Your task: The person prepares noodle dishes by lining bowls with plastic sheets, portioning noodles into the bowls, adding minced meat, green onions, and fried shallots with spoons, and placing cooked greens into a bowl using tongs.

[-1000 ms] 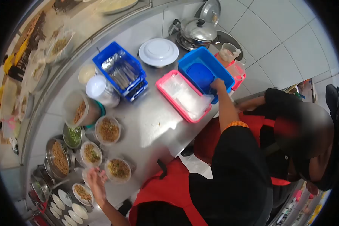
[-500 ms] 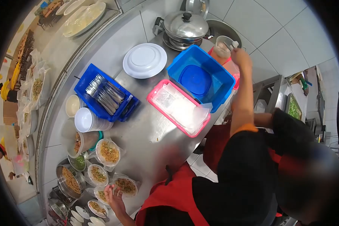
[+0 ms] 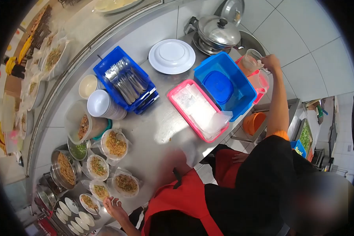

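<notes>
My right hand (image 3: 270,63), at the end of an arm with an orange cuff, is closed round the handle of a clear plastic mug (image 3: 251,63). The mug is tilted over a red container that holds another clear vessel (image 3: 259,81). At the lower left is my left hand (image 3: 113,207), fingers apart and loosely curled, apparently holding nothing. Its fingertips are by a bag-lined bowl of noodles (image 3: 100,189) and a smaller dish of food (image 3: 89,203); whether they touch cannot be made out. Another bag-lined bowl (image 3: 126,184) sits just above it.
Along the steel counter (image 3: 153,135) stand a blue cutlery tray (image 3: 126,80), stacked white bowls (image 3: 102,104), white plates (image 3: 172,57), a pink tray of plastic sheets (image 3: 198,110) and a blue bin (image 3: 240,96). A lidded pot (image 3: 218,31) is behind. A co-worker's hand (image 3: 240,157) shows at right.
The view has shifted, moving the counter items. My right hand still grips the mug, now tilted differently. The co-worker's forearm has drawn back, revealing an orange bucket. My left hand's fingers are more curled.
</notes>
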Tool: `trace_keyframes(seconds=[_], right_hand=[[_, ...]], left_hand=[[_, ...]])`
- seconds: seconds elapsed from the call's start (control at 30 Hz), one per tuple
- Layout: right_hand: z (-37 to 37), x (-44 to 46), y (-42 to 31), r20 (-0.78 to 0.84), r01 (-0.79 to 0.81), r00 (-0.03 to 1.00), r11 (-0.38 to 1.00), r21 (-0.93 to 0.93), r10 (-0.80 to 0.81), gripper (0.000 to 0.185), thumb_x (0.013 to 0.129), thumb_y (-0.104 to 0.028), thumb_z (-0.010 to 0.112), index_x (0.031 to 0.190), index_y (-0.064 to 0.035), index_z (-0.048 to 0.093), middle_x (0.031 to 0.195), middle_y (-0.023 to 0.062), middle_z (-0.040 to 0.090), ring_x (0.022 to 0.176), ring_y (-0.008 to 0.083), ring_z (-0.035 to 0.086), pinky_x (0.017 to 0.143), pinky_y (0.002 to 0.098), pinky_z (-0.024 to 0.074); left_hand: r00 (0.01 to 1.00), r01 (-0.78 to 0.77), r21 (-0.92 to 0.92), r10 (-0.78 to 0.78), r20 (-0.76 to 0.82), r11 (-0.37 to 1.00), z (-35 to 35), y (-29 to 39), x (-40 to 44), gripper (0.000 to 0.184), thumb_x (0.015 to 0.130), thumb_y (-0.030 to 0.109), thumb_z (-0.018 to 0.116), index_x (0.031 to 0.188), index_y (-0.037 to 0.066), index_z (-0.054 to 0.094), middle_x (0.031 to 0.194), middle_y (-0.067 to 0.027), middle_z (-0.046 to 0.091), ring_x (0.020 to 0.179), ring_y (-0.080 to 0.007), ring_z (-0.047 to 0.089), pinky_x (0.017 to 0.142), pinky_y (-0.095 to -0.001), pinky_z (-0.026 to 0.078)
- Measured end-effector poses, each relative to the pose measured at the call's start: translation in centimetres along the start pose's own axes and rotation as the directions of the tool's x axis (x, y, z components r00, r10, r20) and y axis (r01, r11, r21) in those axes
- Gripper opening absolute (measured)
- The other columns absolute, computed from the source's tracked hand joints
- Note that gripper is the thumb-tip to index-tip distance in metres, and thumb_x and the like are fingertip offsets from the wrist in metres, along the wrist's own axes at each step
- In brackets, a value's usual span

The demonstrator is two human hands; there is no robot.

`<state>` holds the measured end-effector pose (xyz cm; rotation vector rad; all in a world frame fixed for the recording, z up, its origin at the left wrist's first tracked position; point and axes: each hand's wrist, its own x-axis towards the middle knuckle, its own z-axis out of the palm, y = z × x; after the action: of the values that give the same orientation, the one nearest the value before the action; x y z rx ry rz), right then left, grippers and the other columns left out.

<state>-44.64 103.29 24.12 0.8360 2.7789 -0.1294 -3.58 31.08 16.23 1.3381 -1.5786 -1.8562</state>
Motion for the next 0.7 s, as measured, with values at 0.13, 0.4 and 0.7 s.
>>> trace_keyframes(seconds=[0.13,0.4,0.7], right_hand=[[-1.0,-3.8,0.0,-0.132,-0.067,0.987,0.981,0.18,0.092,0.029,0.075,-0.028,0.062,0.089,-0.0033,0.066,0.087,0.0168,0.068,0.065,0.028,0.065,0.065,0.0371,0.0509],[-1.8,-4.0,-1.4,0.08,0.136,0.987,0.991,0.012,-0.136,0.02,0.073,-0.018,0.058,0.084,-0.0024,0.065,0.066,0.011,0.062,0.051,0.0221,0.057,0.042,0.0372,0.0417],[2.6,5.0,-2.0,0.144,0.209,0.975,0.928,-0.309,-0.171,0.032,0.073,-0.02,0.059,0.1,-0.0056,0.068,0.106,0.0177,0.064,0.1,0.0328,0.062,0.082,0.0402,0.051]], left_hand=[[0.992,0.026,-0.002,-0.026,-0.127,1.0,-2.6,-1.8,-0.7,0.019,0.092,0.027,0.054,0.105,0.015,0.049,0.086,0.0021,0.049,0.075,-0.0102,0.048,0.063,-0.0248,0.034],[0.96,-0.226,0.106,0.203,0.193,0.968,1.2,-1.3,1.5,0.013,0.095,0.021,0.049,0.101,0.009,0.05,0.079,-0.0007,0.052,0.07,-0.0105,0.05,0.055,-0.0235,0.035],[0.902,-0.24,0.374,0.348,-0.255,0.896,-1.1,-8.4,-1.1,0.024,0.092,0.021,0.054,0.11,0.004,0.052,0.096,-0.0082,0.056,0.082,-0.0153,0.054,0.066,-0.028,0.043]])
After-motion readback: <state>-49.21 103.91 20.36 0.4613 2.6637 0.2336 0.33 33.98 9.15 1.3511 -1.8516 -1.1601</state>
